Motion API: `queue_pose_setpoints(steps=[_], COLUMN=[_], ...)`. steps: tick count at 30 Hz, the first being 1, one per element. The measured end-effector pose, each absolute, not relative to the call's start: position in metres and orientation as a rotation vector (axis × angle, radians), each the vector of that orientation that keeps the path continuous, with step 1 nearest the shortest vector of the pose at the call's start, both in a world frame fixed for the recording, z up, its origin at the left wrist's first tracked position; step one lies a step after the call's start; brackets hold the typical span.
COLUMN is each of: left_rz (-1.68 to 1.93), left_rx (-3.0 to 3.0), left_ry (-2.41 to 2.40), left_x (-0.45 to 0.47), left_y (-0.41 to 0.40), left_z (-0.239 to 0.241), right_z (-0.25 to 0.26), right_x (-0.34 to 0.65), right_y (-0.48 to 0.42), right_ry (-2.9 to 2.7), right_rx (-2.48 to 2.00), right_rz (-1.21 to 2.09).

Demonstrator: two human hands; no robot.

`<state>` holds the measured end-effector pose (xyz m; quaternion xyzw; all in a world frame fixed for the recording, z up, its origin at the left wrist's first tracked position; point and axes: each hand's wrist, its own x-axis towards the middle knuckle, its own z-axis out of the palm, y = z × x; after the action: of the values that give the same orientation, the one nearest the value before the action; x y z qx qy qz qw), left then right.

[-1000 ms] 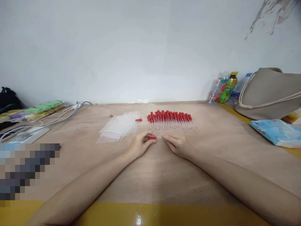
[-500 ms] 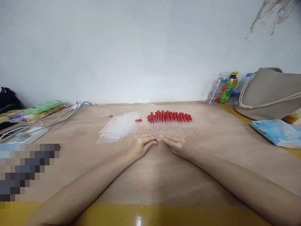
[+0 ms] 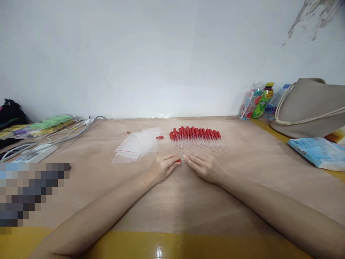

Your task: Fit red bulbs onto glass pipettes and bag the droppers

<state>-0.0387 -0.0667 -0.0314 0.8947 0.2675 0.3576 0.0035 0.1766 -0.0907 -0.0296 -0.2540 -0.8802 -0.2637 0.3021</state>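
Observation:
Above the wooden table, my left hand [image 3: 164, 167] is closed on the red rubber bulb of a small dropper [image 3: 179, 160]. My right hand [image 3: 205, 168] pinches the thin clear tube of the same dropper from the other side. Fingers cover most of it, so how far the tube sits in the bulb cannot be made out. Just beyond my hands lies a row of droppers [image 3: 195, 133], red bulbs pointing away and clear tubes toward me. A loose red bulb [image 3: 160, 137] rests to their left, beside a pile of clear zip bags [image 3: 129, 147].
At left are cables [image 3: 78, 132], a white power strip [image 3: 35, 154] and packs of green and yellow items [image 3: 51, 123]. Bottles [image 3: 263, 100], a grey bag [image 3: 309, 104] and a blue packet [image 3: 319, 153] stand or lie at right. A wall closes off the back.
Both hands stay on the dropper in nearly the same place, with only a slight shift of the fingers. The whole view has moved very slightly.

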Motion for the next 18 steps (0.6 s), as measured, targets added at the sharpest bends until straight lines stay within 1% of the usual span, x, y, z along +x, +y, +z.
queue_pose_setpoints(steps=[3,6,9,15,18], left_rz=[1.203,1.291,1.325,1.405,1.391], left_rx=[2.846,2.882,2.939,3.118,3.114], left_ry=[0.868,0.813,0.743,0.602,0.58], left_x=[-0.04,-0.04,-0.041,-0.04,-0.039], left_y=[-0.067,-0.066,-0.064,-0.062,-0.063], left_z=[-0.027,-0.024,-0.024,-0.023,-0.024], right_z=[-0.033,-0.033,-0.034,-0.041,-0.041], right_x=[0.178,0.178,0.18,0.184,0.184], right_y=[-0.086,-0.081,-0.078,-0.073,-0.073], right_ry=[-2.176,-2.153,-2.213,-2.277,-2.298], right_rx=[-0.753,-0.757,-0.699,-0.558,-0.523], right_rz=[-0.549,-0.489,-0.472,-0.538,-0.546])
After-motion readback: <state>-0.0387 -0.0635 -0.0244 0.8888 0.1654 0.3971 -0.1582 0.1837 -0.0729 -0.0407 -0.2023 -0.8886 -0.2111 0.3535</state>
